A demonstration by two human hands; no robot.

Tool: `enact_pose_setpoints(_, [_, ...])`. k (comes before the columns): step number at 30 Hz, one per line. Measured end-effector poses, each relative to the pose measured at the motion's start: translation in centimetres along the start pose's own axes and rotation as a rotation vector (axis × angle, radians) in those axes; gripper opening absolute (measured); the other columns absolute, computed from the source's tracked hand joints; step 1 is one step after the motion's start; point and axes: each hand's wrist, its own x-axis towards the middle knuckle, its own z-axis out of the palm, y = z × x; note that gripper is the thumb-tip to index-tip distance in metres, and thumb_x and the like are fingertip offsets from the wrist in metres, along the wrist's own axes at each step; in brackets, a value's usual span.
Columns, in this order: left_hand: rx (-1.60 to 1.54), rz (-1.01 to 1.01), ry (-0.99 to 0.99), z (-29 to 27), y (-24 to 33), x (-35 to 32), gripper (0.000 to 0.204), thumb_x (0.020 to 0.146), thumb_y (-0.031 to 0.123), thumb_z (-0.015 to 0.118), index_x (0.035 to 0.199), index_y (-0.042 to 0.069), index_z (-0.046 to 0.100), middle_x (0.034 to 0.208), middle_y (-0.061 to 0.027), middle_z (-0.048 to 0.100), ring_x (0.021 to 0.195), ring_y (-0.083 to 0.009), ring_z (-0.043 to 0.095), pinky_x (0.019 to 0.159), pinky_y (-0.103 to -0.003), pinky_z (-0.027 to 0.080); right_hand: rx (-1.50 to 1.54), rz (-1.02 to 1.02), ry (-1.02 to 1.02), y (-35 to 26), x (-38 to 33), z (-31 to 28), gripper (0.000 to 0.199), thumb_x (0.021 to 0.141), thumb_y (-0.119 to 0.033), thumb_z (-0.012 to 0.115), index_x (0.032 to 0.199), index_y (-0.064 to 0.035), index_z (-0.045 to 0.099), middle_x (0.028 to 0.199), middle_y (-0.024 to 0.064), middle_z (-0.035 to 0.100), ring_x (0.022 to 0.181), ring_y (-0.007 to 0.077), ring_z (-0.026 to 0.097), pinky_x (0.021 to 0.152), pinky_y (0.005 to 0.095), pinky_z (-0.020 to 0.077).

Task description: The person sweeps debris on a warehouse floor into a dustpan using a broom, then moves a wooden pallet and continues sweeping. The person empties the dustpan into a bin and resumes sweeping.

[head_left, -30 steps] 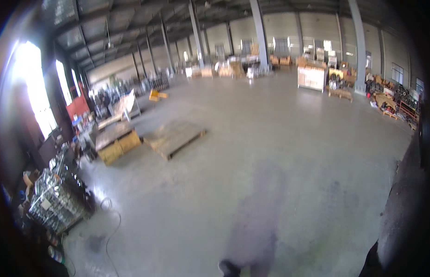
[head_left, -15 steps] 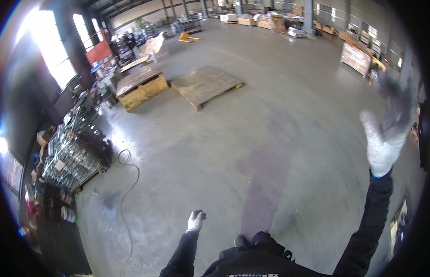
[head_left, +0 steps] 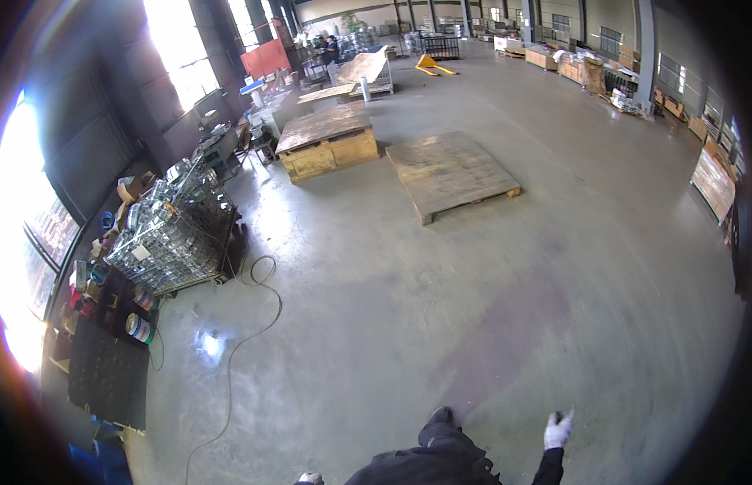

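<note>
My right hand (head_left: 558, 431), in a white glove, hangs empty above the grey concrete floor (head_left: 489, 323); my left hand (head_left: 309, 478) barely shows at the lower edge.

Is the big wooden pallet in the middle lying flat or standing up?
Lying flat. The wooden pallet rests with its broad boarded top facing up on the concrete floor, and nothing is stacked on it.

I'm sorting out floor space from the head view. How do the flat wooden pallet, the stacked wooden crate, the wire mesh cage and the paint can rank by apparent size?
1. Flat wooden pallet.
2. Wire mesh cage and stacked wooden crate: they look about alike, and the fisheye bend and differing nearness make ranking unsure.
3. Paint can, clearly smallest.
</note>
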Motion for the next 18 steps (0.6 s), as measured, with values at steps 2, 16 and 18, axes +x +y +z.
enact_pose_setpoints(2, [-0.352,-0.048,0.025,0.7,4.7,1.2,0.03,0.084,0.032,0.046,0.074,0.005,0.052,0.072,-0.0139,0.056,0.081,-0.0355,0.056,0.071,-0.049,0.045,-0.034,-0.129,-0.161,-6.1,4.4,5.4,0.071,0.083,-0.006,0.066,0.145,0.0018,0.031,0.109,0.0174,0.062,0.096,0.0239,0.061,0.088,0.0366,0.0496])
enact_pose_setpoints(16, [-0.495,0.424,0.263,6.7,60.1,13.3,0.031,0.084,0.017,0.055,0.101,-0.008,0.06,0.082,-0.0146,0.066,0.073,-0.0218,0.065,0.07,-0.034,0.053,-0.398,-0.58,-0.782,-36.5,28.1,33.6,0.053,0.083,-0.028,0.068,0.13,-0.0081,0.055,0.103,0.0129,0.07,0.098,0.0296,0.067,0.088,0.0401,0.0519])
enact_pose_setpoints(18, [-0.35,0.353,0.199,5.3,64.0,16.8,0.025,0.082,0.017,0.056,0.088,-0.006,0.064,0.074,-0.0133,0.065,0.066,-0.0208,0.063,0.064,-0.034,0.052,-0.545,-0.398,-0.805,-34.7,32.1,35.1,0.054,0.083,-0.03,0.067,0.131,-0.0097,0.054,0.112,0.0143,0.068,0.104,0.0309,0.065,0.091,0.0405,0.0511])
